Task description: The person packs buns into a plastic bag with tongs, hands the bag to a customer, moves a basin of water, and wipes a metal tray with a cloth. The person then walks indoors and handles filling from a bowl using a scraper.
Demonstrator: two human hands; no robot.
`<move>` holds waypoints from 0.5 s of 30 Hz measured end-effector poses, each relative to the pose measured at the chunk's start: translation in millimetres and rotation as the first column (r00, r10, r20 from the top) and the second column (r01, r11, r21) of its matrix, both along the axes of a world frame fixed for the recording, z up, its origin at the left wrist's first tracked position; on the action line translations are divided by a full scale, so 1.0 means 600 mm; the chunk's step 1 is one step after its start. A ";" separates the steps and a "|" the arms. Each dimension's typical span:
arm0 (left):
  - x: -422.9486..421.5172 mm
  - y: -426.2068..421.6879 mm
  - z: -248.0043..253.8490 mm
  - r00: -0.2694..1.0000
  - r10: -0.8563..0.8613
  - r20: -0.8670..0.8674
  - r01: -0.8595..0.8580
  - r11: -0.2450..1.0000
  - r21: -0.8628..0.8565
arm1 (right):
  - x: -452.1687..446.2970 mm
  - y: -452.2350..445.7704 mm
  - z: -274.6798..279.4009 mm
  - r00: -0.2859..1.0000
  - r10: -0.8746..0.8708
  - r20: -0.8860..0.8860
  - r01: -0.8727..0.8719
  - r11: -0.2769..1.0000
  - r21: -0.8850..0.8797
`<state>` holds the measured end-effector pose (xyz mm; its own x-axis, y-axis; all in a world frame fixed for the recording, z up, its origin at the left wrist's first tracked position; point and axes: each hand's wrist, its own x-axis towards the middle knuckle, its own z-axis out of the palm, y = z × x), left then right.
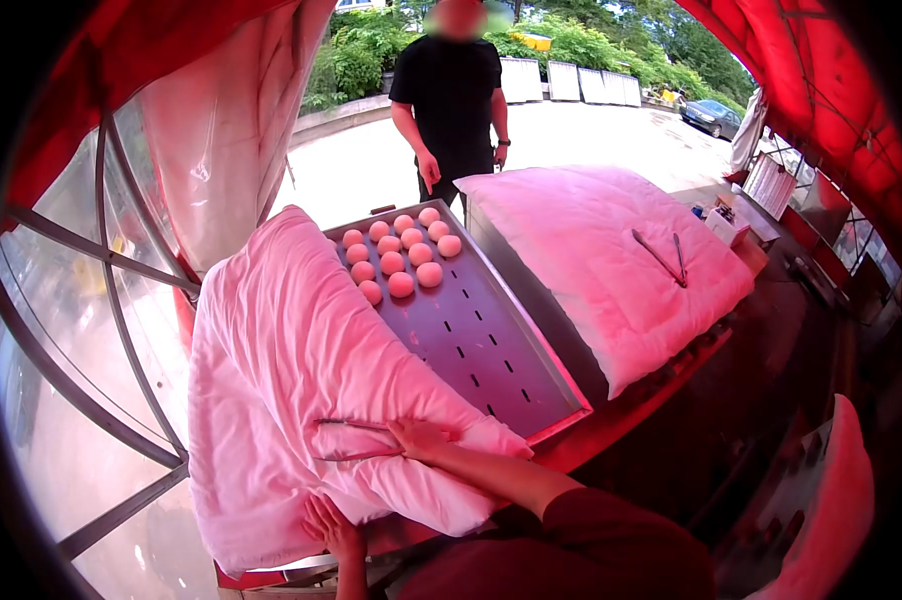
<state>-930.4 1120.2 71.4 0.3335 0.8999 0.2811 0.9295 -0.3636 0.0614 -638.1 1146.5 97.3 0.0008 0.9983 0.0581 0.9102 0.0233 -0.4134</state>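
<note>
My right hand (418, 439) is closed around the joined end of a pair of metal tongs (355, 423), its arms spread apart over a thick quilt (281, 350). Lower down, my left hand (337, 530) rests against the quilt's near edge with its fingers spread. The quilt covers the left side of a slotted metal tray (491, 345). Several round buns (401, 285) stand in rows at the tray's far end. How far the tray reaches under the quilt is hidden.
A second quilt (591, 250) lies to the right, with another pair of tongs (679, 270) on it. Across the tray stands a person (446, 100) in black. Metal poles (121, 270) and tent sheeting (211, 130) rise at the left. Small boxes (726, 225) stand far right.
</note>
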 end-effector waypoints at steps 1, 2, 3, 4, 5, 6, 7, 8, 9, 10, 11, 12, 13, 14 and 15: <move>0.002 0.007 -0.004 1.000 -0.003 -0.001 0.003 1.000 0.000 | 0.002 0.000 0.011 0.999 -0.032 0.007 0.032 0.999 -0.002; 0.000 0.005 -0.011 1.000 0.023 -0.004 -0.023 1.000 -0.011 | 0.008 -0.004 0.021 0.999 -0.034 0.013 0.034 0.999 -0.015; 0.000 0.000 0.009 0.999 -0.011 0.035 0.013 0.999 -0.042 | 0.000 -0.009 0.031 1.000 0.005 0.014 -0.004 0.999 -0.040; 0.000 0.001 0.000 0.998 0.005 0.058 -0.002 0.999 -0.053 | 0.006 -0.007 0.006 1.000 0.008 -0.027 -0.005 0.995 0.097; 0.003 -0.005 0.034 0.995 0.000 0.097 0.011 0.993 -0.120 | 0.002 -0.010 0.021 1.000 -0.010 0.010 0.009 0.996 0.088; -0.001 -0.006 0.039 0.997 0.030 0.072 -0.021 0.993 -0.115 | 0.001 -0.004 0.015 0.999 -0.023 0.039 0.019 0.995 0.094; -0.010 -0.004 0.040 0.997 0.012 0.074 0.000 0.987 -0.160 | 0.000 -0.001 0.015 0.999 -0.024 0.047 0.020 0.996 0.082; -0.017 -0.002 0.052 0.994 0.010 0.112 0.015 0.975 -0.222 | 0.009 0.010 -0.018 0.995 0.024 0.098 -0.043 0.978 0.203; -0.026 -0.003 0.064 0.970 0.027 0.243 0.055 0.944 -0.325 | 0.009 0.013 -0.020 0.991 -0.027 0.132 0.012 0.993 0.113; -0.048 -0.005 0.068 0.961 -0.025 0.274 0.114 0.943 -0.314 | 0.007 0.016 -0.023 0.989 -0.056 0.140 0.046 0.996 0.074; -0.078 -0.010 0.066 0.945 -0.114 0.305 0.207 0.934 -0.292 | 0.025 0.027 -0.048 0.985 -0.003 0.171 -0.021 0.990 0.138; -0.109 -0.030 0.086 0.918 -0.021 0.395 0.143 0.949 -0.282 | 0.039 0.036 -0.070 0.987 0.015 0.161 -0.042 0.986 0.164; -0.128 -0.051 0.127 0.876 0.046 0.479 0.096 0.959 -0.267 | 0.034 0.032 -0.053 0.986 -0.008 0.165 -0.019 0.987 0.161; -0.147 -0.063 0.155 0.824 0.095 0.558 0.056 0.967 -0.248 | 0.026 0.030 -0.025 0.985 -0.002 0.170 -0.026 0.986 0.164; -0.181 -0.086 0.163 0.797 0.136 0.588 -0.069 0.989 -0.135 | 0.023 0.037 -0.004 0.994 -0.050 0.099 0.046 0.998 0.040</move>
<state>-1039.0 1068.3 169.2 0.0355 0.9536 0.2991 0.7293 -0.2293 0.6447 -624.0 1168.9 95.0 0.0409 0.9944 0.0974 0.9473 -0.0077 -0.3201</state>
